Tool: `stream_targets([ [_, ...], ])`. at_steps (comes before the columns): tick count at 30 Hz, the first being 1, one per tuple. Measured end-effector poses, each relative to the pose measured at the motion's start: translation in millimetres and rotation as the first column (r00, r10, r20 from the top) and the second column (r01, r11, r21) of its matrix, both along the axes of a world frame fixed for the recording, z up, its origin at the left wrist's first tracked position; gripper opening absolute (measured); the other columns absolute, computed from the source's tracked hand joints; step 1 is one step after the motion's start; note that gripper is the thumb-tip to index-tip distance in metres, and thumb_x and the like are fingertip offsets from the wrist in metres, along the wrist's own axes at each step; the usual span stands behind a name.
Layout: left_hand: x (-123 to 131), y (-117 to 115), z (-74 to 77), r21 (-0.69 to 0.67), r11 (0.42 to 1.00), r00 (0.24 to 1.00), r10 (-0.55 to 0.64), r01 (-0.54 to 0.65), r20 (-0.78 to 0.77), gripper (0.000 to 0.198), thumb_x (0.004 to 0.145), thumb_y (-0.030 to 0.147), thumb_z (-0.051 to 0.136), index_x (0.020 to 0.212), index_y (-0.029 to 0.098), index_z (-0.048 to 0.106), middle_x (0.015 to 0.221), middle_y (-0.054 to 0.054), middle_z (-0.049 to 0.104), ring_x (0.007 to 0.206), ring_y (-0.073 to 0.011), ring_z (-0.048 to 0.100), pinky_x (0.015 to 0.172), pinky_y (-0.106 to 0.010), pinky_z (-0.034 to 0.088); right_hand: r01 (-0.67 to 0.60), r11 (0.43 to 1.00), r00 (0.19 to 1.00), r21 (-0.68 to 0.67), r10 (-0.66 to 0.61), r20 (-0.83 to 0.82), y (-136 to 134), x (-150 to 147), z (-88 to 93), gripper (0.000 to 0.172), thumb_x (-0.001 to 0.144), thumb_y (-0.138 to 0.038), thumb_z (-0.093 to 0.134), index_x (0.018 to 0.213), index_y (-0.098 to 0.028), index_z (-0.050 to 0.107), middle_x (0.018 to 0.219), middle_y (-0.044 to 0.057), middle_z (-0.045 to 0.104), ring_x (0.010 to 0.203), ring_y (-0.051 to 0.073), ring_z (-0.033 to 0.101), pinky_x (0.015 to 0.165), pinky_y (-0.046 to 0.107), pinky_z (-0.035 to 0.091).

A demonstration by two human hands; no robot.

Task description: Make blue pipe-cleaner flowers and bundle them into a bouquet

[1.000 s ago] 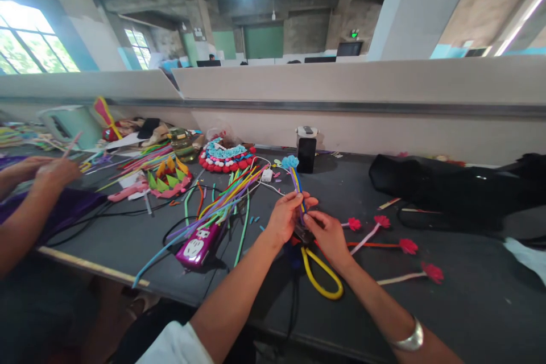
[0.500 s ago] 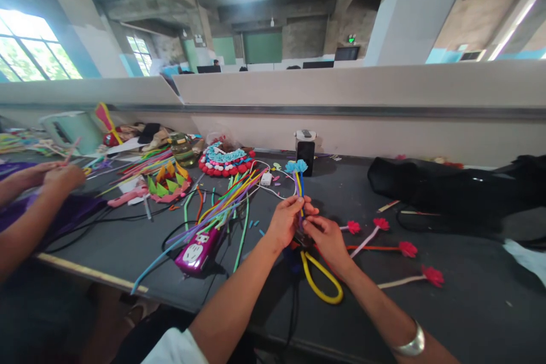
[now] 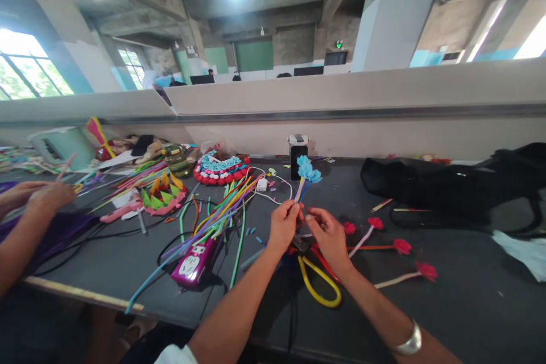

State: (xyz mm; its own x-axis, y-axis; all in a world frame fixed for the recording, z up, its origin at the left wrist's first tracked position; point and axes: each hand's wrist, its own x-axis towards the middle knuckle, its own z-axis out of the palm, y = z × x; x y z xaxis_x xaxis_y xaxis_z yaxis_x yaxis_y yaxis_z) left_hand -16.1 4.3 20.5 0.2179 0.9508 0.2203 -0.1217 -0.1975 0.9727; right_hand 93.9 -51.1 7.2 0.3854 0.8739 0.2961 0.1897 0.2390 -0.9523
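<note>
My left hand (image 3: pixel 284 224) is closed round the stem of a small blue pipe-cleaner flower (image 3: pixel 306 169), which stands up above my fingers over the dark table (image 3: pixel 447 318). My right hand (image 3: pixel 328 236) sits just to the right of it, fingers pinched at the lower part of the same stem. Under my hands a yellow pipe-cleaner loop (image 3: pixel 318 287) lies on the table. A bundle of coloured pipe cleaners (image 3: pixel 222 207) spills from a purple pouch (image 3: pixel 191 261) to the left of my hands.
Several red flowers on stems (image 3: pixel 394 247) lie to the right. A black bag (image 3: pixel 447 187) fills the far right. A black and white device (image 3: pixel 297 153) and a red-and-blue round piece (image 3: pixel 219 165) stand behind. Another person's hands (image 3: pixel 34 196) work at far left.
The blue flower has risen and tilted to the right in my left hand. Both hands have shifted slightly up and away from me. The camera has tipped a little.
</note>
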Motion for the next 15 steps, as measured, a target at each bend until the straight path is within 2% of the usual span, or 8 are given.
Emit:
stream_targets([
  [3, 1.9, -6.2, -5.5, 0.069, 0.997, 0.993, -0.026, 0.034, -0.119, 0.017, 0.084, 0.032, 0.056, 0.076, 0.020, 0.066, 0.056, 0.001, 0.055, 0.051, -0.0132, 0.046, 0.056, -0.023, 0.035, 0.047, 0.999, 0.999, 0.022, -0.046, -0.027, -1.1, 2.0, 3.2, 0.036, 0.080, -0.045, 0.061, 0.103, -0.017, 0.065, 0.082, 0.006, 0.069, 0.070, 0.019, 0.061, 0.063, 0.028, 0.047],
  [6, 1.4, -12.4, -5.6, 0.220, 0.971, 0.960, -0.031, 0.095, -0.277, 0.013, 0.084, 0.022, 0.056, 0.084, 0.021, 0.068, 0.068, -0.003, 0.060, 0.064, -0.0165, 0.052, 0.067, -0.024, 0.037, 0.083, 0.996, 0.996, 0.030, -0.084, 0.029, -1.9, 3.3, 5.9, 0.035, 0.082, -0.048, 0.059, 0.093, -0.016, 0.067, 0.076, 0.004, 0.067, 0.066, 0.017, 0.057, 0.059, 0.026, 0.043],
  [8, 0.0, -15.6, -3.2, 0.288, 0.950, 0.927, -0.003, 0.120, -0.375, 0.017, 0.082, 0.016, 0.054, 0.090, 0.022, 0.068, 0.077, -0.006, 0.062, 0.073, -0.0192, 0.054, 0.075, -0.026, 0.038, 0.105, 0.994, 0.993, 0.023, -0.106, 0.046, -1.9, 3.5, 6.5, 0.037, 0.083, -0.050, 0.057, 0.090, -0.016, 0.069, 0.069, 0.001, 0.063, 0.061, 0.015, 0.053, 0.057, 0.025, 0.041],
  [11, -1.9, -19.9, 0.3, 0.320, 0.938, 0.871, 0.042, 0.135, -0.490, 0.023, 0.080, 0.011, 0.052, 0.095, 0.021, 0.066, 0.083, -0.008, 0.060, 0.079, -0.0226, 0.055, 0.084, -0.030, 0.037, 0.125, 0.992, 0.992, 0.013, -0.126, 0.015, -1.2, 3.2, 5.0, 0.042, 0.083, -0.054, 0.056, 0.092, -0.015, 0.070, 0.059, -0.002, 0.056, 0.055, 0.013, 0.046, 0.054, 0.025, 0.038],
  [15, -1.6, -25.0, -0.1, 0.310, 0.934, 0.831, 0.026, 0.178, -0.555, 0.033, 0.076, 0.005, 0.050, 0.102, 0.020, 0.064, 0.085, -0.009, 0.058, 0.085, -0.0254, 0.056, 0.089, -0.034, 0.037, 0.138, 0.990, 0.990, 0.006, -0.138, -0.038, 1.1, 3.9, 0.2, 0.044, 0.081, -0.056, 0.058, 0.085, -0.015, 0.071, 0.055, -0.003, 0.051, 0.053, 0.012, 0.042, 0.051, 0.025, 0.035],
])
